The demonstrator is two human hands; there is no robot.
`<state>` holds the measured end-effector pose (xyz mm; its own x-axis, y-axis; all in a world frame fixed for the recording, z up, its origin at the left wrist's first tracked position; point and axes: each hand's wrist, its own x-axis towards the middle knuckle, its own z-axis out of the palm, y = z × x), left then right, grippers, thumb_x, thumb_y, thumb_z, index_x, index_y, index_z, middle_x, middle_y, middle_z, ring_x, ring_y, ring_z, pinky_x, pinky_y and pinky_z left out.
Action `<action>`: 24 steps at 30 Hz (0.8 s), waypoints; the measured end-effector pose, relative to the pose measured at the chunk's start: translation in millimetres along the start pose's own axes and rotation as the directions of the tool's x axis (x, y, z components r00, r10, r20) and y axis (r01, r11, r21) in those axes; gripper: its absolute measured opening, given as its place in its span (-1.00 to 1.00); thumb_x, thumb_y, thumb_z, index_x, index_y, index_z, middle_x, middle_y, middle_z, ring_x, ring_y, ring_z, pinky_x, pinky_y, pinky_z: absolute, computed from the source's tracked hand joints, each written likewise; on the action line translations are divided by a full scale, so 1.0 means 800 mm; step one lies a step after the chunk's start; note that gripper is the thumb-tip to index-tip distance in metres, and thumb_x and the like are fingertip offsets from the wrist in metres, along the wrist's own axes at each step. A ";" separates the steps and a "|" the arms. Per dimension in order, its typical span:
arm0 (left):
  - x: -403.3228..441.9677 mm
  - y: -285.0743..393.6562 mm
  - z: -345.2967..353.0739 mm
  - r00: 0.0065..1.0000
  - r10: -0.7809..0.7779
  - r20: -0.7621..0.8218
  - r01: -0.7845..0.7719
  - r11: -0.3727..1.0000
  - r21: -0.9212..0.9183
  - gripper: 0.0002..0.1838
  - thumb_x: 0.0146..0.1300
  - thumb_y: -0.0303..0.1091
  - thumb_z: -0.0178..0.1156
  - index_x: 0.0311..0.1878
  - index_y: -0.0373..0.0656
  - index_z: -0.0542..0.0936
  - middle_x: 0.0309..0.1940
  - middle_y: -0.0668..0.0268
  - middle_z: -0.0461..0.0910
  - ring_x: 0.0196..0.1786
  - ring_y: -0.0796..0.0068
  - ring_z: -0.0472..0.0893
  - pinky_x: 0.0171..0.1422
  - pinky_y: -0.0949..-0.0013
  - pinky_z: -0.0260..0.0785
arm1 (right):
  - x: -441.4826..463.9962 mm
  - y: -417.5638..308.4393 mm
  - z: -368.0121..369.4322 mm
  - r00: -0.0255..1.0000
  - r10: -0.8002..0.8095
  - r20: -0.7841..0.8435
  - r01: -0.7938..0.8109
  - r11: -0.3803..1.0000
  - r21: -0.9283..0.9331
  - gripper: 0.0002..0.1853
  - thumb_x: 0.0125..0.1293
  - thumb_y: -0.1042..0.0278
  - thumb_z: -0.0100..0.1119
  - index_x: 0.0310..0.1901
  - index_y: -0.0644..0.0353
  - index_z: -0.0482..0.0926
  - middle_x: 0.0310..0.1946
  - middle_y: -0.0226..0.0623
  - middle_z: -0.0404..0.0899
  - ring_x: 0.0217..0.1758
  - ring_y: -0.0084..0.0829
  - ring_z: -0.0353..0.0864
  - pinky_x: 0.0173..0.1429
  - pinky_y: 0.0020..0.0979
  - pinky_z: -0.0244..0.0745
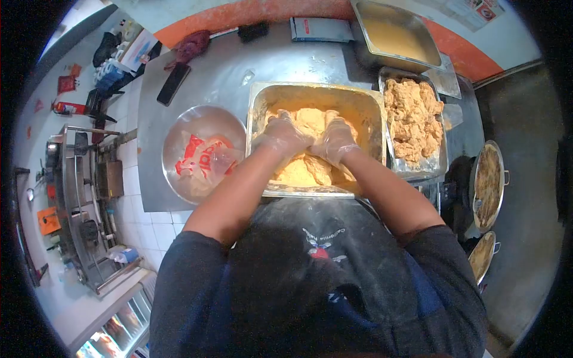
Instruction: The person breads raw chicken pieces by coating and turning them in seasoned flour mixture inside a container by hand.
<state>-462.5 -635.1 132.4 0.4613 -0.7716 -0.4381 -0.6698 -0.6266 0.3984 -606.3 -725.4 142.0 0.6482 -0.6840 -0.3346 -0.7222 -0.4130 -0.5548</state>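
Observation:
A deep steel pan (377,128) holds orange-yellow breading flour and lumpy coated pieces. Both my hands are inside it, in clear plastic gloves dusted with flour. My left hand (280,136) and my right hand (334,140) are curled close together around a piece of breaded chicken (311,121), their thumbs nearly meeting. The fingertips are partly sunk in the flour. More breaded chicken (315,169) lies at the pan's near side, below my wrists. Just right of the pan, a steel tray (443,156) is heaped with breaded chicken pieces (413,116).
A steel bowl (173,128) with a red-printed plastic bag (206,156) stands left. Behind are a phone (174,84), a dark red cloth (192,45), a brush (253,31) and a container of yellowish contents (391,37). Two round pans (489,185) of brown contents sit right.

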 end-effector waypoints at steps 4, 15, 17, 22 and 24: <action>0.002 -0.022 -0.005 0.975 0.088 0.205 0.016 0.889 -0.458 -0.13 0.29 -0.03 0.20 0.56 -0.41 0.32 0.17 -0.14 0.68 0.33 0.10 0.61 0.44 0.11 0.43 | 0.014 0.014 0.012 0.966 -0.007 0.259 0.017 0.999 -0.036 0.00 -0.12 0.02 0.57 0.32 0.51 0.43 0.06 0.19 0.66 0.16 -0.03 0.68 0.25 -0.19 0.57; -0.061 -0.017 0.003 0.976 -0.047 0.211 0.077 0.988 -0.136 0.31 0.21 -0.01 0.43 0.68 -0.43 -0.28 0.60 -0.27 0.20 0.57 -0.13 0.37 0.67 0.24 0.19 | -0.063 -0.005 -0.038 0.756 0.321 0.571 -0.142 0.931 -0.336 -0.14 0.30 -0.28 0.29 0.28 0.47 0.56 0.31 0.35 0.49 0.34 0.06 0.58 0.43 -0.14 0.48; -0.061 -0.008 0.002 0.948 -0.026 0.317 0.053 0.995 -0.079 0.46 0.15 0.07 0.47 0.60 -0.63 -0.41 0.59 -0.20 0.25 0.61 -0.08 0.31 0.69 0.29 0.15 | -0.050 0.030 0.008 0.755 0.215 0.619 -0.020 0.951 -0.307 -0.08 0.28 -0.38 0.20 0.25 0.49 0.58 0.37 0.39 0.41 0.43 0.04 0.50 0.49 -0.18 0.39; -0.032 -0.059 0.069 0.940 0.238 0.244 -0.110 0.889 -0.444 0.21 0.30 0.01 0.41 0.67 -0.46 -0.15 0.58 -0.08 0.31 0.59 0.03 0.36 0.66 0.23 0.21 | -0.055 -0.019 0.000 0.786 0.275 0.554 -0.255 0.960 -0.114 -0.04 0.16 -0.24 0.41 0.28 0.60 0.49 0.25 0.35 0.54 0.31 0.02 0.61 0.37 -0.24 0.50; -0.029 -0.060 0.072 0.915 0.378 0.144 -0.238 0.790 -0.565 0.09 0.36 -0.03 0.37 0.69 -0.39 -0.05 0.56 -0.05 0.35 0.56 0.06 0.40 0.65 0.21 0.24 | -0.058 -0.033 -0.013 0.833 0.233 0.502 -0.277 0.961 0.015 -0.08 0.15 -0.19 0.51 0.33 0.47 0.53 0.22 0.22 0.64 0.33 -0.10 0.65 0.38 -0.26 0.55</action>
<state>-474.4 -580.8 77.0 0.0852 -0.9267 -0.3660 -0.3100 -0.3737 0.8742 -620.1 -689.1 180.0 0.4928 -0.3636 -0.7905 -0.8701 -0.1983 -0.4512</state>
